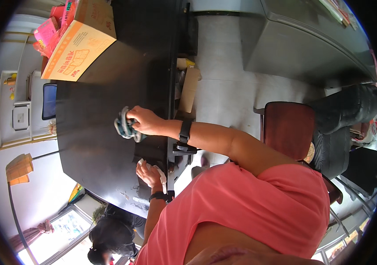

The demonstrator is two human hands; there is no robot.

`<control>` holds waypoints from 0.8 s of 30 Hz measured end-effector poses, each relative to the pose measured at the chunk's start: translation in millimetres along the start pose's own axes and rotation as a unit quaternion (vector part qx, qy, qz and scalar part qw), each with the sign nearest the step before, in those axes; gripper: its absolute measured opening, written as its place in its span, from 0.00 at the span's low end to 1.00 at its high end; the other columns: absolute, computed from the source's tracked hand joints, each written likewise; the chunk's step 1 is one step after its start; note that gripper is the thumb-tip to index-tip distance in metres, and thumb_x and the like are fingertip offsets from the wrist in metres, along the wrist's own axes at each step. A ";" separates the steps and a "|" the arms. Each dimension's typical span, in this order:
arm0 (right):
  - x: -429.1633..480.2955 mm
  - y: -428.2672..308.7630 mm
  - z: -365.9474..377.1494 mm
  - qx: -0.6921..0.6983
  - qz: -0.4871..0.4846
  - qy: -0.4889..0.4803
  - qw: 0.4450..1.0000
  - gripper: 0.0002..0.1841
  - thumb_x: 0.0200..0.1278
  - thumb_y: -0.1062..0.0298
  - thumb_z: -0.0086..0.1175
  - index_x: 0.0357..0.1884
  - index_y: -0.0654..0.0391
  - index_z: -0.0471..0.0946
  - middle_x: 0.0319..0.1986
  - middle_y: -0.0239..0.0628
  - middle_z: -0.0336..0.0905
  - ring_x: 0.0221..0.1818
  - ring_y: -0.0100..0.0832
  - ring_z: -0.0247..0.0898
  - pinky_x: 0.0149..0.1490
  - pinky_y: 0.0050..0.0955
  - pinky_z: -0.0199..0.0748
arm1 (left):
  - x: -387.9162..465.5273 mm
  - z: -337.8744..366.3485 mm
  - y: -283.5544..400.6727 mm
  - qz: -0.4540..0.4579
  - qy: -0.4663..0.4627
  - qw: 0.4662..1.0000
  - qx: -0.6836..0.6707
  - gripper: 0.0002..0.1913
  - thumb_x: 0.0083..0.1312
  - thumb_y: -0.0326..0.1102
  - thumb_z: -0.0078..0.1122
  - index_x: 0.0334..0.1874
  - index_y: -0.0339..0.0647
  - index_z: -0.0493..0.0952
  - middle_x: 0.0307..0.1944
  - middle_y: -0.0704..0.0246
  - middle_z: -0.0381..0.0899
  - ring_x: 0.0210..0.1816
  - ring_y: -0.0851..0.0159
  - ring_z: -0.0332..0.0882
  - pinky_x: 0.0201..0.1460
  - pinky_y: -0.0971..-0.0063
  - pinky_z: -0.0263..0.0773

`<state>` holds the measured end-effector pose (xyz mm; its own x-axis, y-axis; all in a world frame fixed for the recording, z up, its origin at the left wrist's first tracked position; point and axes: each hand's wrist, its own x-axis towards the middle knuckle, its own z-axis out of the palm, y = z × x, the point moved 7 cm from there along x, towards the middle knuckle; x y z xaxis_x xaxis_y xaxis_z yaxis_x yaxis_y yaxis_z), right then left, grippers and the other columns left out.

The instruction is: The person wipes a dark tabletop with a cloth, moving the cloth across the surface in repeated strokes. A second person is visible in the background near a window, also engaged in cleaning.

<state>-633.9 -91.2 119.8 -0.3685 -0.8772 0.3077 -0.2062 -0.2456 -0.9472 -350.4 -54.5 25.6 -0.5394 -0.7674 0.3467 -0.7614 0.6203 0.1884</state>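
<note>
A crumpled dark green and grey cloth (pixel 124 126) is bunched under my right hand (pixel 145 121), which presses it on the black tabletop (pixel 105 99). My left hand (pixel 149 175) rests near the table's front edge, its fingers around a white tissue or wipe (pixel 162 177). Dark strap bands circle both wrists. Beside my left hand, glossy streaks and patchy marks (pixel 138 198) show on the table surface.
A cardboard box (pixel 82 49) with pink packages stands on the table's far side. Another open carton (pixel 188 89) sits below the edge. Behind me are a reddish-brown chair (pixel 288 129) and a grey cabinet-like appliance (pixel 294 49). A person in dark clothing (pixel 115 232) bends beyond the table's end.
</note>
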 end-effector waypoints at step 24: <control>-326.7 370.2 -391.4 -0.497 0.502 -0.275 0.653 0.18 0.62 0.55 0.47 0.46 0.55 0.79 0.46 0.48 0.79 0.51 0.49 0.76 0.53 0.49 0.74 | -0.8 -3.1 -6.5 -0.365 -0.038 0.895 -0.252 0.25 0.56 0.27 0.54 0.59 0.38 0.72 0.63 0.59 0.67 0.66 0.55 0.62 0.70 0.61 0.55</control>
<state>-944.6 265.9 -296.0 -0.4447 -0.4733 -0.7604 -0.6981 0.7151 -0.0369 -343.8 -57.4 26.9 -0.0010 -0.9952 -0.0977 -0.6720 -0.0717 0.7371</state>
